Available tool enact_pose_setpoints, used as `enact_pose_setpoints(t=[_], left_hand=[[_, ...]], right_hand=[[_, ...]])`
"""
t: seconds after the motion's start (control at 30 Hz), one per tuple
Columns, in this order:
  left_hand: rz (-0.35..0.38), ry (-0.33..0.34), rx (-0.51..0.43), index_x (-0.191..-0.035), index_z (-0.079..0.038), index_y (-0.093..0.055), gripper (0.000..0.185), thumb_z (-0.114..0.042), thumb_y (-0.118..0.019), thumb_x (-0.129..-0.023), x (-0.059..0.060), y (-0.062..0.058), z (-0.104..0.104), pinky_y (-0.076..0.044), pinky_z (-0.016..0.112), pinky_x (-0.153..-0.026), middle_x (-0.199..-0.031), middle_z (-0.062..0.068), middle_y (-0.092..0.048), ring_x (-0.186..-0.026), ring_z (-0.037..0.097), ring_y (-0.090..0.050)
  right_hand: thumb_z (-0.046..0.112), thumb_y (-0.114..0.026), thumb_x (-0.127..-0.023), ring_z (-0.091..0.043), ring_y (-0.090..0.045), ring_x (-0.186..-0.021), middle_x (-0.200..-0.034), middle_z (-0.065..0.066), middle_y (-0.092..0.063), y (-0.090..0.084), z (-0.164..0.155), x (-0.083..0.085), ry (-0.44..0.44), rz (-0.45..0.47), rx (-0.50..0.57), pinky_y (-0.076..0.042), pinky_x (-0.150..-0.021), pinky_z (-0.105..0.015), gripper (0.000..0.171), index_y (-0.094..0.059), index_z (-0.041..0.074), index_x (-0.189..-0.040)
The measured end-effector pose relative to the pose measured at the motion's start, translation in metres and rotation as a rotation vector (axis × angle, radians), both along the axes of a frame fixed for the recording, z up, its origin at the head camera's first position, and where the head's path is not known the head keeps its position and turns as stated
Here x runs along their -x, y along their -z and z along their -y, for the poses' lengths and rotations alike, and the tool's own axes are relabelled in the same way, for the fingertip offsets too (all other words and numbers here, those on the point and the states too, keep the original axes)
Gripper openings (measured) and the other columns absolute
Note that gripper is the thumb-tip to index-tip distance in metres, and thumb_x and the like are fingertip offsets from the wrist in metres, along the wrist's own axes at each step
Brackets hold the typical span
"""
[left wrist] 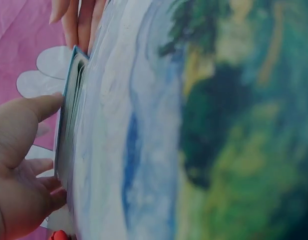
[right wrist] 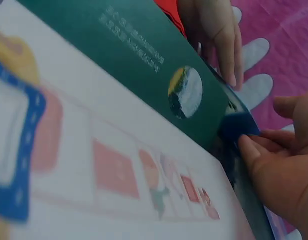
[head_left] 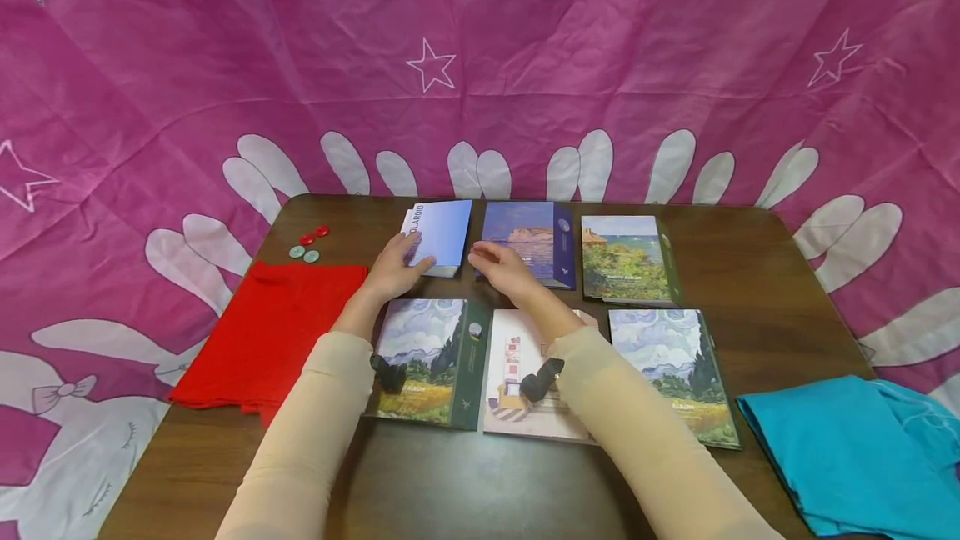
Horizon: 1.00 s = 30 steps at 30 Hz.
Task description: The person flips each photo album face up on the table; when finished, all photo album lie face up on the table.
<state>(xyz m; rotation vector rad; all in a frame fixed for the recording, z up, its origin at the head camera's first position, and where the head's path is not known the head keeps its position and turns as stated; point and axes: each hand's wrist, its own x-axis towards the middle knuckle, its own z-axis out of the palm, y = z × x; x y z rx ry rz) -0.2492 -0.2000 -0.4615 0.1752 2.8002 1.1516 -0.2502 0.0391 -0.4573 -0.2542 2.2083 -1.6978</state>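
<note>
My left hand (head_left: 396,268) grips the light-blue photo album (head_left: 446,232) marked "OLAROID" in the back row, thumb at its near edge and fingers along its left side. White page edges show at its near side; in the left wrist view the thumb lies against its cover, beside the pages (left wrist: 74,115). My right hand (head_left: 504,269) is in the gap between that album and the purple-blue seascape album (head_left: 525,232), fingers curled. In the right wrist view its thumb and fingertips pinch a small, blurred dark-blue rounded thing (right wrist: 237,126).
Several albums lie in two rows: a garden seascape album (head_left: 622,252), two landscape albums (head_left: 423,348) (head_left: 667,357) and a pale illustrated one (head_left: 502,365). Red buttons (head_left: 307,238) and green buttons (head_left: 297,252) lie beyond a red cloth (head_left: 277,323). A turquoise cloth (head_left: 855,448) lies right.
</note>
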Motion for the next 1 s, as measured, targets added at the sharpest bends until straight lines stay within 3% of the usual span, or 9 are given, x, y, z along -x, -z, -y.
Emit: enact_pose_setpoints(t=[0.13,0.27,0.4,0.5,0.57,0.67,0.8,0.9,1.0], left_hand=[[0.001,0.04,0.022,-0.155,-0.006,-0.04,0.066,-0.031,-0.064,-0.099,-0.001,-0.002,-0.003,-0.021,0.058,-0.12,-0.165,0.025,-0.017,-0.15,0.043,-0.022],[0.022,0.034,0.004,-0.154,-0.004,-0.041,0.071,-0.03,-0.07,-0.095,-0.002,-0.004,-0.005,-0.023,0.057,-0.12,-0.165,0.024,-0.016,-0.15,0.042,-0.022],[0.029,0.017,-0.034,-0.157,-0.004,-0.036,0.084,-0.027,-0.078,-0.088,-0.005,-0.006,-0.009,-0.03,0.056,-0.118,-0.164,0.023,-0.02,-0.146,0.041,-0.031],[0.028,0.019,-0.063,-0.158,-0.005,-0.032,0.09,-0.025,-0.081,-0.086,-0.006,-0.007,-0.014,-0.032,0.053,-0.117,-0.163,0.021,-0.024,-0.143,0.039,-0.035],[0.032,0.031,-0.095,-0.159,-0.005,-0.031,0.091,-0.024,-0.082,-0.086,-0.007,-0.008,-0.017,-0.031,0.051,-0.118,-0.162,0.021,-0.026,-0.144,0.038,-0.035],[0.049,0.04,-0.146,-0.159,-0.005,-0.031,0.091,-0.026,-0.082,-0.086,-0.01,-0.01,-0.023,-0.03,0.05,-0.119,-0.163,0.018,-0.028,-0.147,0.036,-0.032],[0.086,0.063,-0.279,-0.16,-0.007,-0.027,0.093,-0.023,-0.082,-0.087,-0.013,-0.01,-0.029,-0.031,0.048,-0.119,-0.165,0.014,-0.026,-0.149,0.035,-0.03],[0.114,0.092,-0.394,-0.162,-0.01,-0.023,0.094,-0.021,-0.081,-0.088,-0.014,-0.011,-0.033,-0.033,0.047,-0.117,-0.164,0.015,-0.028,-0.147,0.036,-0.033],[0.101,0.095,-0.46,-0.162,-0.012,-0.021,0.095,-0.021,-0.081,-0.088,-0.015,-0.015,-0.036,-0.035,0.048,-0.116,-0.16,0.017,-0.034,-0.145,0.035,-0.038]], right_hand=[[0.021,-0.06,-0.103,-0.028,-0.037,-0.146,-0.16,-0.017,-0.036,0.002,0.006,0.0,-0.072,0.048,0.044,-0.036,-0.116,-0.039,0.064,-0.031,0.003,-0.158],[0.021,-0.065,-0.1,-0.027,-0.036,-0.147,-0.162,-0.016,-0.033,-0.001,0.01,-0.004,-0.061,0.085,0.091,-0.037,-0.116,-0.039,0.07,-0.03,0.006,-0.159],[0.023,-0.069,-0.098,-0.027,-0.048,-0.137,-0.151,-0.014,-0.049,-0.005,0.015,-0.008,0.03,0.036,0.093,-0.044,-0.11,-0.04,0.059,-0.048,0.009,-0.151],[0.016,-0.067,-0.099,-0.028,-0.059,-0.124,-0.141,-0.015,-0.057,-0.006,0.019,-0.007,0.159,0.044,0.196,-0.049,-0.105,-0.041,0.044,-0.06,0.005,-0.14],[0.012,-0.065,-0.099,-0.028,-0.064,-0.114,-0.137,-0.018,-0.059,-0.005,0.021,-0.004,0.241,0.059,0.278,-0.052,-0.101,-0.039,0.039,-0.062,0.0,-0.136],[0.01,-0.063,-0.101,-0.022,-0.064,-0.108,-0.139,-0.019,-0.057,-0.004,0.02,0.002,0.307,0.115,0.388,-0.053,-0.098,-0.033,0.047,-0.052,-0.006,-0.143],[0.012,-0.06,-0.103,-0.015,-0.056,-0.106,-0.14,-0.018,-0.055,-0.007,0.014,0.008,0.295,0.174,0.489,-0.05,-0.09,-0.026,0.054,-0.04,-0.007,-0.15],[0.015,-0.057,-0.105,-0.014,-0.053,-0.101,-0.13,-0.012,-0.057,-0.01,0.01,0.01,0.274,0.169,0.517,-0.048,-0.085,-0.027,0.047,-0.047,-0.004,-0.147],[0.019,-0.055,-0.106,-0.014,-0.055,-0.102,-0.124,-0.006,-0.058,-0.011,0.011,0.009,0.234,0.134,0.497,-0.049,-0.089,-0.029,0.042,-0.052,0.003,-0.145]])
